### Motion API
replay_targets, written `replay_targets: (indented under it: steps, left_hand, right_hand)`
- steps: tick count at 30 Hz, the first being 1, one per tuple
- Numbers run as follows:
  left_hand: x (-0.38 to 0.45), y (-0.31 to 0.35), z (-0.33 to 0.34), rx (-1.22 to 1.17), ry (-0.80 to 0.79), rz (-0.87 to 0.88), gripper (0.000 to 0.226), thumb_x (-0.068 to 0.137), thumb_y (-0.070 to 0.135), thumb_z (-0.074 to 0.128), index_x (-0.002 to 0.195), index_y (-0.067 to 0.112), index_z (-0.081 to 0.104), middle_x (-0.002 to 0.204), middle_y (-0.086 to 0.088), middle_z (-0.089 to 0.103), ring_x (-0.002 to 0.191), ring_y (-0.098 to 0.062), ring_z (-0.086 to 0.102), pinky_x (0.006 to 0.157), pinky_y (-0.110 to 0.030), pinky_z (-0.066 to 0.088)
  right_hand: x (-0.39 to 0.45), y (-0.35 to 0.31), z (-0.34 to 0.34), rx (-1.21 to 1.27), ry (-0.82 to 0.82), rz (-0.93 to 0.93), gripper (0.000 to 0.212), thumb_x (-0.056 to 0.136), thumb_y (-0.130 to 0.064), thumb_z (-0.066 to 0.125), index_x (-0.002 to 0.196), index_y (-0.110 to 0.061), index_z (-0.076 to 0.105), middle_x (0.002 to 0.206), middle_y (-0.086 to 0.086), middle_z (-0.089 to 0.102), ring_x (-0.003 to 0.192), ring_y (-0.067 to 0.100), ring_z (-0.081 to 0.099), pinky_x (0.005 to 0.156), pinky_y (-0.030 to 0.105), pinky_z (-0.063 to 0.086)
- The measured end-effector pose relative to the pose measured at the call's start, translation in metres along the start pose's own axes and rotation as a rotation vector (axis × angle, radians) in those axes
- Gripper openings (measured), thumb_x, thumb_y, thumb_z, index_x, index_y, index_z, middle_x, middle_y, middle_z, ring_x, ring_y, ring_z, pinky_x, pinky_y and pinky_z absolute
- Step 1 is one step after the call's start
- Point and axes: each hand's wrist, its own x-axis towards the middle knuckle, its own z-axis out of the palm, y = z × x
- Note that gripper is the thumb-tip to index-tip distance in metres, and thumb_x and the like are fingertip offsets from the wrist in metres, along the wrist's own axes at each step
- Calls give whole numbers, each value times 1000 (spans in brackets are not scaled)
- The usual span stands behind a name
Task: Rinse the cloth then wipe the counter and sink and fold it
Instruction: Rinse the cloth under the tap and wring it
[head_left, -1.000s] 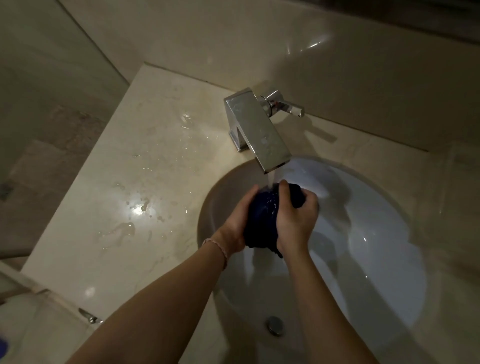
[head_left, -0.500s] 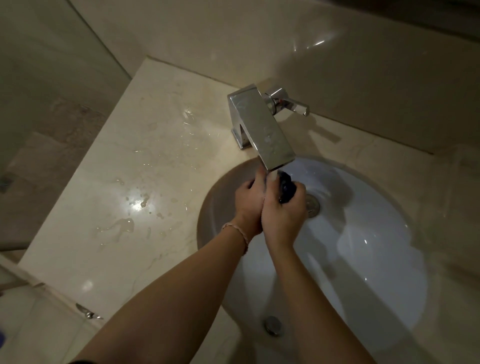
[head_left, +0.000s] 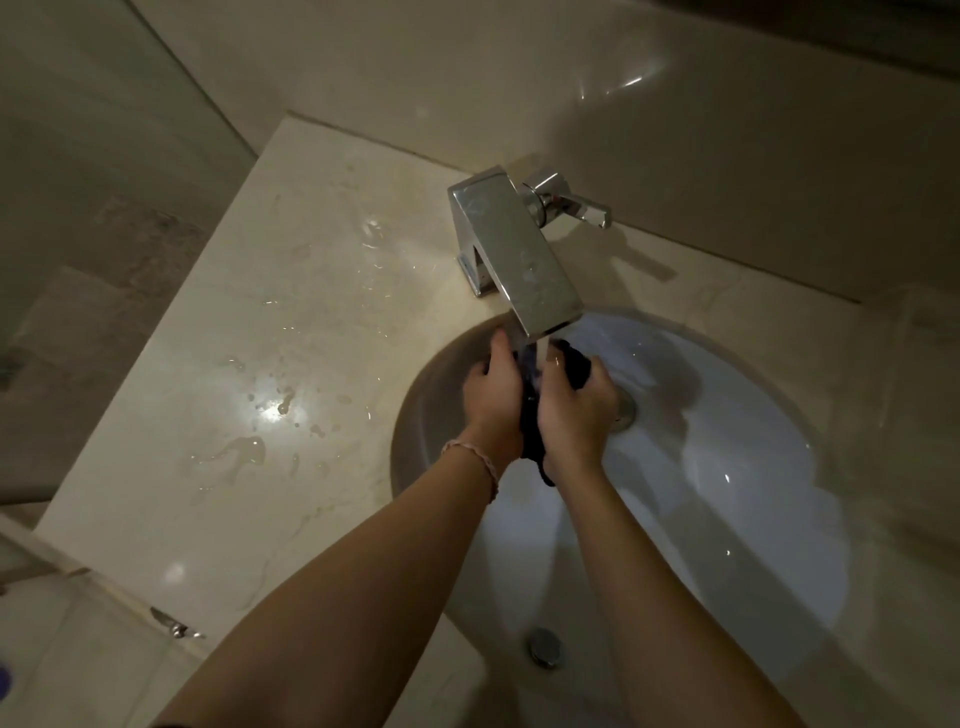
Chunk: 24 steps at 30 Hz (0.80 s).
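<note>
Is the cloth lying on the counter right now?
No, both the left hand and right hand hold the dark cloth over the sink, under the faucet.

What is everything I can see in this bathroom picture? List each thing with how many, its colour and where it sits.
Square chrome faucet: one, silver, on the counter behind the basin, water running from its spout.
Chrome lever handle: one, silver, on the faucet's right side.
Round white sink basin: one, white, set into the counter.
Beige marble counter: one, beige, around the basin, with water puddles on its left part.
Chrome drain fittings: two, silver, one near, one by the right hand.
Dark blue cloth: one, bunched under the spout.
Braided bracelet: one, pale, left wrist.
Left hand: grips the cloth.
Right hand: grips the cloth.
</note>
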Motion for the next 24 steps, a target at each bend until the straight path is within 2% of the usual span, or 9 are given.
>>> replay_targets:
  steps: [3, 5, 9, 14, 17, 19, 21, 22, 24]
  left_hand:
    - [3, -1, -3, 47, -243, 0, 26, 91, 37, 57, 76, 17, 63, 72, -6, 59, 67, -23, 57, 64, -35, 48]
    - [3, -3, 0, -2, -299, -1, 23, 89, 31, 58, 72, 16, 64, 69, -5, 57, 63, -20, 56, 61, -31, 47]
    - [-7, -7, 6, -95, -245, 27, 59, 82, 50, 67, 118, 3, 69, 107, -21, 69, 101, -35, 67, 84, -46, 53]
    - [-17, -14, -1, -62, -69, -34, 40, 86, 42, 69, 99, 5, 78, 93, -17, 76, 80, -27, 72, 79, -44, 61]
    - [-13, -5, 0, -80, 79, -48, 28, 86, 35, 69, 86, 8, 76, 79, -9, 75, 79, -29, 70, 73, -41, 58]
    - [-5, 2, -2, -50, 147, -25, 30, 92, 37, 65, 89, 8, 70, 83, -9, 72, 81, -27, 67, 71, -36, 56]
    - [-1, 2, -4, 49, 116, 68, 29, 97, 36, 60, 88, 9, 64, 89, -13, 69, 79, -22, 62, 69, -25, 55]
    - [-1, 0, -3, 84, 119, 113, 27, 97, 32, 60, 81, 10, 62, 84, -13, 67, 76, -20, 58, 61, -19, 50]
    - [-8, -5, 0, 54, 125, 114, 31, 95, 27, 60, 67, 14, 57, 69, -7, 60, 70, -20, 52, 60, -28, 46]
  right_hand:
    - [-8, -8, -5, -20, -22, -60, 14, 91, -36, 67, 79, -30, 60, 78, -6, 68, 74, 13, 69, 63, 32, 58]
    - [-6, -13, -4, -78, 13, -112, 16, 91, -34, 66, 82, -22, 61, 74, -9, 65, 70, 7, 65, 58, 25, 51]
    - [9, -17, 1, -174, 57, -144, 19, 91, -33, 64, 88, -14, 65, 75, -11, 60, 72, 8, 59, 56, 20, 37]
    - [23, -11, -5, -333, 35, -54, 25, 94, -36, 60, 86, -13, 60, 69, -12, 51, 61, 6, 49, 45, 12, 27]
    - [12, -14, -4, -281, -24, 6, 30, 98, -33, 56, 80, -8, 58, 64, -6, 50, 56, 4, 45, 47, 2, 34]
    - [-1, -10, -3, -186, -75, -6, 38, 98, -37, 56, 72, -9, 57, 63, 1, 57, 57, 9, 54, 47, 9, 40]
    - [-10, -8, -4, -97, -64, -13, 34, 94, -36, 57, 68, -13, 57, 65, 4, 62, 60, 17, 60, 53, 32, 49]
    - [-11, -7, -4, -93, -52, -25, 32, 93, -33, 57, 67, -15, 56, 64, 3, 62, 60, 17, 60, 51, 31, 46]
    - [-6, -8, -6, -126, -14, -37, 27, 93, -31, 58, 72, -15, 56, 67, -1, 60, 60, 12, 58, 51, 22, 41]
